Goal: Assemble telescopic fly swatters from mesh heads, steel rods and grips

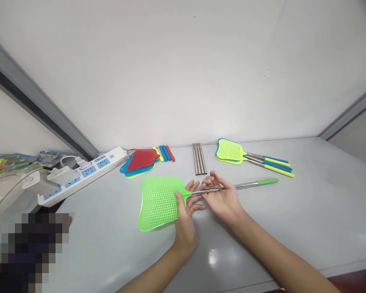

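A bright green fly swatter (158,201) lies sideways across both hands, its mesh head at left, a thin metal rod in the middle and a green handle (268,182) at right. My left hand (185,228) pinches it where head and neck meet, thumb on top and fingers behind. Palm turned up, my right hand (224,201) has the rod across its curled fingers, with the thumb over it. Just beyond the hands, several metal tubes (199,158) lie side by side on the table.
Loose red, blue and yellow swatter heads (142,159) lie at back left, beside short coloured handles (166,153). Several whole swatters (232,151) are stacked at back right. A white power strip (88,173) with plugged-in chargers (62,176) runs along the left. A wall rises behind the grey table (323,195).
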Available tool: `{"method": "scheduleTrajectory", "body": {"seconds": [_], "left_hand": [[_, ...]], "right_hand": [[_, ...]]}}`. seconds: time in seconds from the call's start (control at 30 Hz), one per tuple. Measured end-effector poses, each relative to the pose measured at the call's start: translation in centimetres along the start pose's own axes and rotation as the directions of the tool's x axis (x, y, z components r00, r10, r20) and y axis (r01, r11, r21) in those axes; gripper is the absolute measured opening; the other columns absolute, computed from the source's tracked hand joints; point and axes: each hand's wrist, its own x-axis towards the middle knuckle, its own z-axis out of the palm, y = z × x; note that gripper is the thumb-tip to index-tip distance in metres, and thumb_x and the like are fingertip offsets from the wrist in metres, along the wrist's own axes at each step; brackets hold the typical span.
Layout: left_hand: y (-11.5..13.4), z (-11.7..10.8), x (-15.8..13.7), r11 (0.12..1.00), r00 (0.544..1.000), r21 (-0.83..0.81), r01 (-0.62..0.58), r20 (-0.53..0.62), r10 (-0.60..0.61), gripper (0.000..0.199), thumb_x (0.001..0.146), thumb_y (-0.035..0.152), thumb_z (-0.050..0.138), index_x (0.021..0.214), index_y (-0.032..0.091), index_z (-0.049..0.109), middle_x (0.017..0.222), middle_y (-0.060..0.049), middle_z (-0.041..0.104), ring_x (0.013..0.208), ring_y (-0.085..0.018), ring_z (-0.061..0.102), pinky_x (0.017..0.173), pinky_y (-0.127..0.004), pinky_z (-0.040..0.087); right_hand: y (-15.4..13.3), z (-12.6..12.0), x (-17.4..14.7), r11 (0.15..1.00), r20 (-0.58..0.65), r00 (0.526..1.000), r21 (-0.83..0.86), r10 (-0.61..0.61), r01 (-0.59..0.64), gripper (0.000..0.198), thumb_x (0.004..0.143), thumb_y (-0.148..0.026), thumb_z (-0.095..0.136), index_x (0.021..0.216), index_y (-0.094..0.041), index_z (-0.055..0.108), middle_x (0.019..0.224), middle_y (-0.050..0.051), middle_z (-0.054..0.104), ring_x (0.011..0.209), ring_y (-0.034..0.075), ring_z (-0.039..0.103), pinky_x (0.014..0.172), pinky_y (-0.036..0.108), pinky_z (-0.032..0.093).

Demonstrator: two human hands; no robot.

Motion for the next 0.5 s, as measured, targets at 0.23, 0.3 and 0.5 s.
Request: {"method": "scheduleTrajectory", "body": {"seconds": [0.23, 0.3, 0.5], "left_hand": [[0.0, -0.2, 0.3, 0.998, 0.998, 0.026, -0.061, -0.034, 0.062, 0.048, 0.081, 0.048, 0.029, 0.112, 0.017, 0.047, 0.119, -0.009, 0.048, 0.092, -0.019, 0.056, 0.063, -0.024, 0.045], [0.0, -0.2, 0.3, 0.998, 0.997, 0.026, -0.063, -0.031, 0.064, 0.048, 0.081, 0.048, 0.028, 0.111, 0.016, 0.047, 0.119, -0.010, 0.048, 0.091, -0.019, 0.056, 0.062, -0.024, 0.045], [0.5, -0.1, 0.3, 0.996, 0.995, 0.032, -0.081, -0.059, 0.083, 0.044, 0.081, 0.047, 0.030, 0.105, 0.017, 0.050, 0.110, -0.009, 0.055, 0.082, -0.017, 0.059, 0.058, -0.024, 0.044]], "right_hand": [[-0.7, 0.2, 0.1, 0.998, 0.001, 0.999, 0.045, -0.042, 0.041, 0.010, 0.076, -0.015, 0.046, 0.082, -0.015, 0.054, 0.063, -0.001, 0.050, 0.064, 0.009, 0.052, 0.065, 0.023, 0.046], [-0.8, 0.1, 0.2, 0.997, -0.001, 0.998, 0.052, -0.056, 0.056, 0.011, 0.077, -0.015, 0.045, 0.083, -0.014, 0.054, 0.062, -0.001, 0.049, 0.063, 0.009, 0.051, 0.064, 0.024, 0.046], [-1.2, -0.2, 0.4, 0.992, -0.036, 0.993, 0.058, -0.112, 0.114, 0.009, 0.076, -0.012, 0.044, 0.080, -0.014, 0.051, 0.059, -0.002, 0.045, 0.059, 0.008, 0.049, 0.058, 0.023, 0.044]]}}
